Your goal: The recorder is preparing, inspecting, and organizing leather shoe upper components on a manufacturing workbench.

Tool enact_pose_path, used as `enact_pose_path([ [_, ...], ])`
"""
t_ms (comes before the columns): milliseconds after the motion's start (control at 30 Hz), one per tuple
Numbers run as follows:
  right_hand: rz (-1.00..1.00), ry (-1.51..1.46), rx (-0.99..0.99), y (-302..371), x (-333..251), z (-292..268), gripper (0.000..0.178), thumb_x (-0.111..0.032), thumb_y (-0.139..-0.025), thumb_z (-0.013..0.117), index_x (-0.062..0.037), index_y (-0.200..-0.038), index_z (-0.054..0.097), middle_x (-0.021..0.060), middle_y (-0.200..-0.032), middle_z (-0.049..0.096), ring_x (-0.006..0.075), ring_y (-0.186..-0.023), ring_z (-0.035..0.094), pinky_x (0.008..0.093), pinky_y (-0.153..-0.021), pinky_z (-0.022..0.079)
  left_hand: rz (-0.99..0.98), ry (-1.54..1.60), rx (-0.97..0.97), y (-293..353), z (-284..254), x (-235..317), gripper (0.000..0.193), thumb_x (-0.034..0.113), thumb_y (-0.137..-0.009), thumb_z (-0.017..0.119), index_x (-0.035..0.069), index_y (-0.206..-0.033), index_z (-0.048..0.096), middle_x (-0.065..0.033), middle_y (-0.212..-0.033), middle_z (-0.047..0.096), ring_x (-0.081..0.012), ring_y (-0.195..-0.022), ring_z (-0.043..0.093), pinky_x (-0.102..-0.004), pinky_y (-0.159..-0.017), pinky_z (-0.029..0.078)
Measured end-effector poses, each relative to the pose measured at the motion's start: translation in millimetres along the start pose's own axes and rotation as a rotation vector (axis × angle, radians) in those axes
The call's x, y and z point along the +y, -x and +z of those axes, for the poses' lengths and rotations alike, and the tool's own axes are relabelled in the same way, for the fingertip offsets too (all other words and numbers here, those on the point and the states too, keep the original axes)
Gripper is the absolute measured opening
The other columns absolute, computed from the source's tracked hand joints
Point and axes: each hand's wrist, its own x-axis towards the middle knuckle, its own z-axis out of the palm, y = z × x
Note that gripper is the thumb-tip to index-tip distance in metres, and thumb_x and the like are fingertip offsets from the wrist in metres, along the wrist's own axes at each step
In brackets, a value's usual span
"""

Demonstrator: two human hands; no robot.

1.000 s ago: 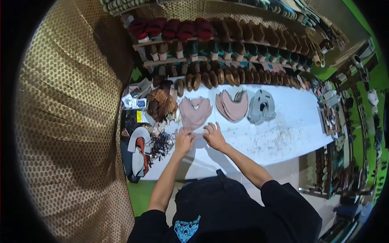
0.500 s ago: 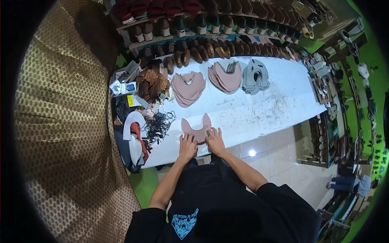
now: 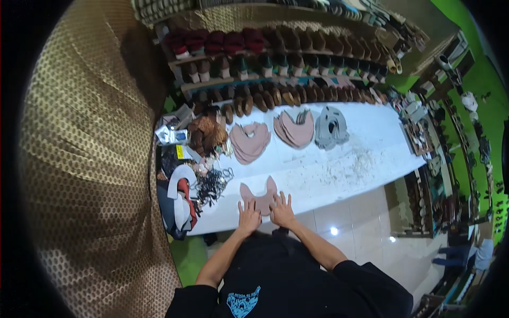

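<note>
A dusty-pink U-shaped shoe upper piece (image 3: 260, 199) lies near the front edge of the white table, its two points facing away from me. My left hand (image 3: 249, 217) is on its lower left corner and my right hand (image 3: 282, 211) on the lower right, thumbs at the near edge. Both hands grip that edge with some fingers stretched forward; the fingertips are partly hidden. Beyond lie a fanned stack of pink upper pieces (image 3: 249, 146), a second pink stack (image 3: 295, 131) and a stack of grey pieces (image 3: 332, 127).
Black cords (image 3: 211, 185), brown patterned fabric (image 3: 208, 132) and curved white and red scraps (image 3: 183, 193) crowd the table's left end. Rows of shoes fill the shelves (image 3: 297, 52) behind. A gold patterned curtain (image 3: 95, 175) hangs at left. Another person (image 3: 466, 254) stands far right.
The view has tilted up, so the table and shelves sit lower in the picture. Both hands remain at the pink piece's near edge, with small shifts of the fingers.
</note>
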Motion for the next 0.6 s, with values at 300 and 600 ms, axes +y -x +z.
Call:
enact_pose_path([
  [300, -0.097, 0.017, 0.074, 22, 10, 19, 0.046, -0.046, -0.077, 0.078, -0.017, -0.112, 0.067, 0.0223, -0.151, 0.039, 0.05, -0.142, 0.03, 0.077, -0.108, 0.023, -0.13, -0.181, 0.116, 36, 45, 21, 0.038, 0.021, -0.085, 0.056, 0.001, -0.114, 0.07, -0.0289, -0.147, 0.046, -0.0521, -0.141, 0.032, -0.0772, -0.11, 0.014],
  [600, -0.133, 0.078, 0.04, 23, 18, 32, 0.055, -0.052, -0.078, 0.076, -0.015, -0.116, 0.065, 0.0241, -0.15, 0.039, 0.0524, -0.14, 0.031, 0.0796, -0.103, 0.026, -0.523, 0.284, 0.11, 39, 7, 61, 0.056, 0.033, -0.096, 0.049, -0.003, -0.138, 0.056, -0.0253, -0.158, 0.033, -0.0487, -0.145, 0.026, -0.0672, -0.117, 0.009],
])
